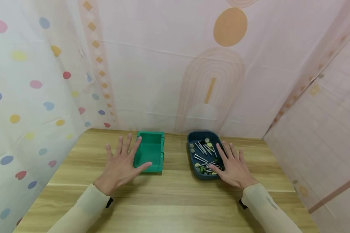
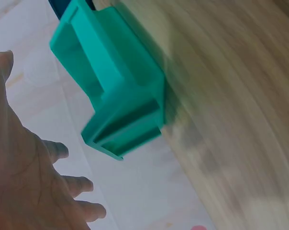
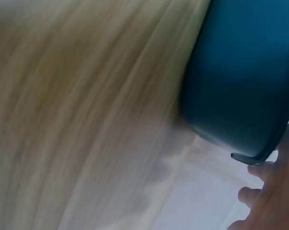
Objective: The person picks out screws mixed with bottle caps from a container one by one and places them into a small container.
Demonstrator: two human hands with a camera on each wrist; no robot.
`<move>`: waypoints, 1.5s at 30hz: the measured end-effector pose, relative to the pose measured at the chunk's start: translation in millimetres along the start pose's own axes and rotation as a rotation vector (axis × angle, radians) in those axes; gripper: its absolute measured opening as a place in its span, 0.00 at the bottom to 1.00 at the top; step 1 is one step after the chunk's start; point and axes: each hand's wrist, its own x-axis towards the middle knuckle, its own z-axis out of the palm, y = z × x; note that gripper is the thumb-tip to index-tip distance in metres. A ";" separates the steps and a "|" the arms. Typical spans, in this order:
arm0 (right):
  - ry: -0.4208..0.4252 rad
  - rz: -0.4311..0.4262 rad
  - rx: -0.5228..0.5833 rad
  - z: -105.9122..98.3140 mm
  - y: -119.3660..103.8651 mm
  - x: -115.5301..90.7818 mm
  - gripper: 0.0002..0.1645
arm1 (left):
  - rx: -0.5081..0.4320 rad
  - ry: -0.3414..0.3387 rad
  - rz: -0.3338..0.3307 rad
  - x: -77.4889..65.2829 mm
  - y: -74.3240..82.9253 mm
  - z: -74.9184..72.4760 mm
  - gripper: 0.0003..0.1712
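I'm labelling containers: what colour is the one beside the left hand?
Plain green bin, showing best in the head view.

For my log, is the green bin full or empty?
Empty: the head view shows the green bin bare inside; the left hand hides part of its edge.

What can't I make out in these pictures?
Head view: whether the thin metal pieces are screws or nails; too small.
Head view: some things in the blue tray, covered by the right hand.
Right wrist view: the tray's inside, hidden by its own wall.
Left wrist view: the whole left hand, cut off by the left edge.
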 end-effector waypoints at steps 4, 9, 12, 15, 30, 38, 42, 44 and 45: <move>-0.022 -0.013 0.008 1.7 4.5 4.5 0.62 | 0.000 0.011 0.019 0.6 9.3 -0.9 0.66; -0.029 -0.020 0.041 -0.3 11.7 10.1 0.62 | 0.003 0.033 0.055 3.9 24.5 -0.8 0.64; -0.032 -0.024 0.047 -3.0 14.8 15.0 0.63 | -0.001 0.047 0.086 6.4 35.3 -0.4 0.63; -0.055 -0.015 0.047 -4.6 16.2 18.7 0.65 | 0.009 0.067 0.115 8.9 46.3 -1.1 0.62; -0.075 -0.009 0.042 0.4 13.0 12.1 0.64 | -0.062 0.020 0.238 20.4 102.1 4.7 0.59; -0.070 0.032 0.048 5.8 -2.2 4.9 0.62 | -0.068 -0.016 0.292 31.0 127.4 14.3 0.58; -0.082 0.063 0.082 7.6 -10.7 4.2 0.64 | -0.047 -0.026 0.318 38.5 137.8 21.4 0.57; -0.089 0.068 0.088 8.3 -13.3 4.4 0.65 | -0.036 -0.034 0.333 42.0 142.7 24.8 0.55; -0.092 0.067 0.088 8.2 -14.1 4.4 0.66 | -0.025 -0.040 0.339 43.6 145.3 26.0 0.55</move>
